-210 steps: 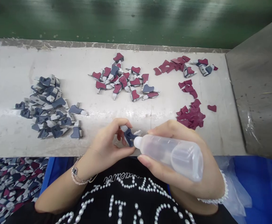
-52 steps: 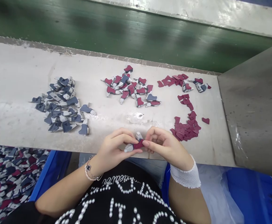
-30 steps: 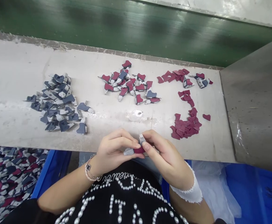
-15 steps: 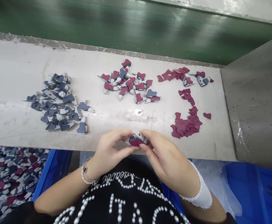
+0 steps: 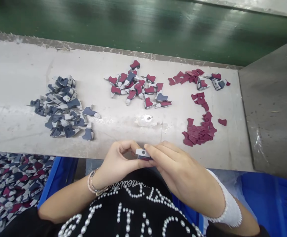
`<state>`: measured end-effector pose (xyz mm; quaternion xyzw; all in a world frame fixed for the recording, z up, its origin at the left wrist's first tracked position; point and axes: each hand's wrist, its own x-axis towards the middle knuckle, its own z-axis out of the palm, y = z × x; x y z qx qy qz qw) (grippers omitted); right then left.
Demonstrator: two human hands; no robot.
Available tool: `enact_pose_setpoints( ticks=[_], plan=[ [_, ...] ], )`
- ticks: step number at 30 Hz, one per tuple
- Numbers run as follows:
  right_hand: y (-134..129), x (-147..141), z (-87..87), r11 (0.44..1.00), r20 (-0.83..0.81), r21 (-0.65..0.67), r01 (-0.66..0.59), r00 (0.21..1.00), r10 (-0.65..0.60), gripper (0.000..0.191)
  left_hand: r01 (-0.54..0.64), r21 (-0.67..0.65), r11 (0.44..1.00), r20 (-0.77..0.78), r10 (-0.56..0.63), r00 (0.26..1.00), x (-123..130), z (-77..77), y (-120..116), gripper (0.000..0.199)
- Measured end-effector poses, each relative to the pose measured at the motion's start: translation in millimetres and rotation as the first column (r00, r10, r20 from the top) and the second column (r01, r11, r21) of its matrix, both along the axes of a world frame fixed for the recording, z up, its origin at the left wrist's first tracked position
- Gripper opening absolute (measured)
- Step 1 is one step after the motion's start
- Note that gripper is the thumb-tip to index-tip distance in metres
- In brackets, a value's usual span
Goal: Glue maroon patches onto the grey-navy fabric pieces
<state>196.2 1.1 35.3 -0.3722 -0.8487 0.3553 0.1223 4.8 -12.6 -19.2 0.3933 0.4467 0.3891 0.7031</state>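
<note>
The left hand [image 5: 121, 161] and right hand [image 5: 182, 174] pinch opposite ends of a light-grey, navy and maroon angular piece [image 5: 142, 152] between nearly closed fingers, its long axis crosswise, by the tabletop's [image 5: 118, 128] near edge.

L arm [image 5: 66, 199] angles up & fwd from lower L, elbow bent, toward ctr; L wrist [image 5: 97, 179] approx. straight. L hand [image 5: 116, 161] turned thumb side up, L index [image 5: 126, 145] arched, L thumb [image 5: 137, 164] stretched out below it, w/ tips drawn tog. in a pinch. R arm [image 5: 248, 215] angles in from lower R, also bent. R hand [image 5: 182, 172] shows its back, R index [image 5: 156, 154] reaching L, other fingers bunched alongside; R thumb mostly hidden. Both hands' fingertips nr. each other, just fwd of torso.
</note>
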Motion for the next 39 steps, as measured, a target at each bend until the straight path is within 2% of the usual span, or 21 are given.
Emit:
enact_pose_setpoints(
  ticks=[2, 5, 9, 11, 13, 15, 17, 19, 21, 23, 27, 30, 33, 35, 36, 37, 39],
  plan=[
    [0.9, 1.0, -1.6, 0.999, -0.006, -0.042, 0.0, 1.0, -0.001, 0.028, 0.049, -0.062, 0.997, -0.001, -0.049, 0.999, -3.7, -2.3, 1.9, 0.025],
    [0.8, 1.3, -2.7, 0.993, -0.021, -0.12, -0.02, 1.0, 0.017, 0.027, 0.155, -0.06, 0.986, -0.092, -0.16, 0.983, -7.2, -2.6, 2.9, 0.026],
    [0.2, -1.6, -2.5, 0.983, -0.032, -0.181, -0.029, 0.999, 0.024, 0.027, 0.18, -0.037, 0.983, -0.136, -0.183, 0.974, -13.0, 0.2, 0.3, 0.027],
    [3.4, 0.2, -3.2, 0.98, -0.023, -0.2, 0.016, 1.0, -0.021, 0.026, 0.207, -0.044, 0.977, -0.165, -0.211, 0.963, -23.8, 2.0, 4.7, 0.026],
    [10.9, 6.6, -5.9, 0.969, -0.011, -0.217, 0.121, 0.992, -0.126, 0.029, 0.224, 0.028, 0.974, -0.301, -0.205, 0.931, -39.9, 4.4, 17.9, 0.024],
    [22.7, 14.8, -12.1, 0.936, 0.003, -0.226, 0.27, 0.961, -0.276, 0.033, 0.183, 0.192, 0.964, -0.539, -0.052, 0.841, -55.5, 6.9, 40.8, 0.024],
    [37.0, 18.9, -22.4, 0.889, 0.011, -0.238, 0.39, 0.917, -0.399, 0.033, 0.137, 0.365, 0.921, -0.733, 0.194, 0.651, -64.8, 9.2, 70.2, 0.03],
    [51.1, 14.2, -35.8, 0.873, -0.012, -0.25, 0.419, 0.9, -0.435, 0.04, 0.149, 0.396, 0.906, -0.785, 0.25, 0.567, -67.3, 12.5, 99.6, 0.037],
    [62.6, 2.0, -49.8, 0.89, -0.058, -0.252, 0.381, 0.912, -0.407, 0.05, 0.198, 0.371, 0.907, -0.836, 0.233, 0.497, -69.5, 19.2, 121.0, 0.046],
    [69.9, -11.9, -61.1, 0.908, -0.096, -0.247, 0.339, 0.924, -0.371, 0.044, 0.257, 0.327, 0.909, -0.89, 0.204, 0.409, -78.2, 29.9, 128.7, 0.047],
    [72.8, -22.6, -67.0, 0.913, -0.14, -0.269, 0.306, 0.926, -0.352, 0.026, 0.409, 0.187, 0.893, -0.961, 0.079, 0.265, -113.3, 49.2, 112.2, 0.024],
    [66.5, -14.5, -58.3, 0.899, -0.145, -0.319, 0.299, 0.922, -0.358, 0.037, 0.495, 0.11, 0.862, -0.977, 0.001, 0.215, -131.3, 45.2, 98.9, 0.025],
    [54.0, -1.1, -46.6, 0.857, -0.192, -0.439, 0.269, 0.904, -0.382, 0.053, 0.5, 0.122, 0.858, -0.979, 0.023, 0.201, -132.5, 33.3, 96.7, 0.023],
    [44.0, 9.9, -40.0, 0.827, -0.274, -0.504, 0.25, 0.862, -0.427, 0.049, 0.486, 0.15, 0.861, -0.975, 0.048, 0.217, -129.0, 30.4, 96.5, 0.019],
    [39.1, 16.0, -37.1, 0.826, -0.313, -0.506, 0.249, 0.839, -0.445, 0.044, 0.452, 0.186, 0.872, -0.958, 0.06, 0.28, -126.7, 30.9, 95.1, 0.019],
    [34.5, 22.3, -34.5, 0.836, -0.344, -0.484, 0.259, 0.822, -0.454, 0.039, 0.397, 0.217, 0.892, -0.924, 0.056, 0.379, -124.1, 32.0, 92.5, 0.022],
    [27.0, 34.7, -29.6, 0.864, -0.384, -0.411, 0.291, 0.804, -0.453, 0.036, 0.246, 0.224, 0.943, -0.757, 0.009, 0.653, -116.1, 33.1, 83.3, 0.034]
  ],
)
